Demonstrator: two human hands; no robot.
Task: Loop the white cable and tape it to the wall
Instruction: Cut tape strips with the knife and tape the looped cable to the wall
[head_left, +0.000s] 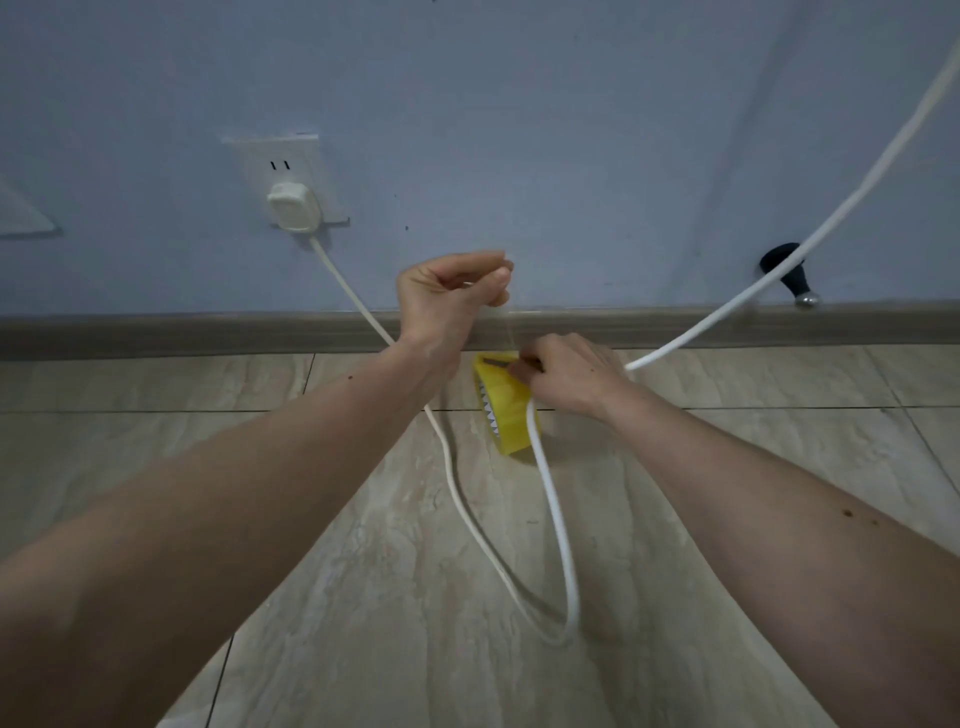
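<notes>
Two bare forearms nearest the viewer, entering from the lower corners and converging toward the skirting board (208, 332). Beneath them, tiled floor (363, 545) with a hanging loop of the white cable (558, 519), its lowest bend near the middle of the floor area. At far left, pale blue wall (467, 104); further right, a white socket plate (280, 166) with a white plug (292, 207) seated in it, the cable leaving the plug downward and to the right, passing behind the left wrist and down into the loop. Left hand (447, 291) raised in front of the wall just above the skirting board, fingers curled, pinching the free end of a strip of clear tape (506, 322) between thumb and fingertips. Tape strip stretched, thin and hard to see, down to a yellow tape dispenser (506, 410) with a serrated cutting edge, held low in front of the floor tiles. Right hand (569, 376) curled around the top of the dispenser, the rising side of the cable loop running up into the same grasp; whether the fingers actually clamp the cable cannot be told. From behind the right hand, cable continuing up and right in a long arc across the wall to the upper right corner. Behind that arc, a black door stop (789, 275) with a metal tip, fixed to the wall just above the skirting board.
</notes>
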